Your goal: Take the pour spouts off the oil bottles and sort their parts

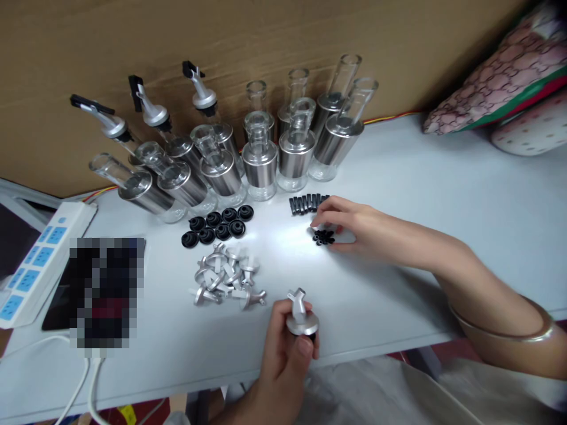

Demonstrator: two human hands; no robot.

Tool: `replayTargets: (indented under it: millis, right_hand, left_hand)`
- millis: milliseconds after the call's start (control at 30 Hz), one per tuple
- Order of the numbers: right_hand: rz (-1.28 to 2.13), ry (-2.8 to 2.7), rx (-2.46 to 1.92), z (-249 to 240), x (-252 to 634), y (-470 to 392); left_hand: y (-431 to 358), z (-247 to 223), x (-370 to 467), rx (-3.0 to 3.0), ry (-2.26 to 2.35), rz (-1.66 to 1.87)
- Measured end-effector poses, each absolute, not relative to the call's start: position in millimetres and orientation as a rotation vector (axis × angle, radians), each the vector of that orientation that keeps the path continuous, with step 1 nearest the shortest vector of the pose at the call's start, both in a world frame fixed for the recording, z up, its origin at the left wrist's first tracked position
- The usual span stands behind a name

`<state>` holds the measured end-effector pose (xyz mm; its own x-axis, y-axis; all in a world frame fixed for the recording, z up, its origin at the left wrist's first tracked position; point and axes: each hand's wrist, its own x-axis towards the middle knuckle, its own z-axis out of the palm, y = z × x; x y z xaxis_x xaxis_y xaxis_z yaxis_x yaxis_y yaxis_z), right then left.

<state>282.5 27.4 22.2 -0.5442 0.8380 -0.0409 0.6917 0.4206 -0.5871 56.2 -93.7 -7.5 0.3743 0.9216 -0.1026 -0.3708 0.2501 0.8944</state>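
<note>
Near the table's front edge, my left hand is closed around a silver pourer spout with a black base showing under its flange. My right hand reaches over a small pile of tiny black round parts, its thumb and fingers apart around the pile. I cannot tell whether a fingertip touches them. Just behind that hand lies a row of black flip caps, partly hidden by the fingers. To the left are a heap of loose silver spouts and several black ribbed stoppers.
Several glass bottles with steel sleeves stand along the back; three carry finished pourer tops. On the left are a white power strip, a pixelated device and white cables. A patterned bag is at the back right.
</note>
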Motion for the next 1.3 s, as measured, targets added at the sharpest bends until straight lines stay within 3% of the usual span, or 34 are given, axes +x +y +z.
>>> replayTargets:
  millis: [767,1000,1300]
  right_hand:
    - [0.789,-2.404,-1.391,38.9,280.1,26.4]
    - [1.267,-2.322,-0.995,55.2,244.3,8.3]
    - [1.318,-2.278,-0.929,44.3,229.1,-4.0]
  left_hand:
    - [-99.8,-17.4,57.4,0.872,0.757,1.03]
    - [-96.5,-13.2,57.5,0.941,0.851,0.955]
    - [-94.8,-6.9,49.8,1.084,1.09,1.093]
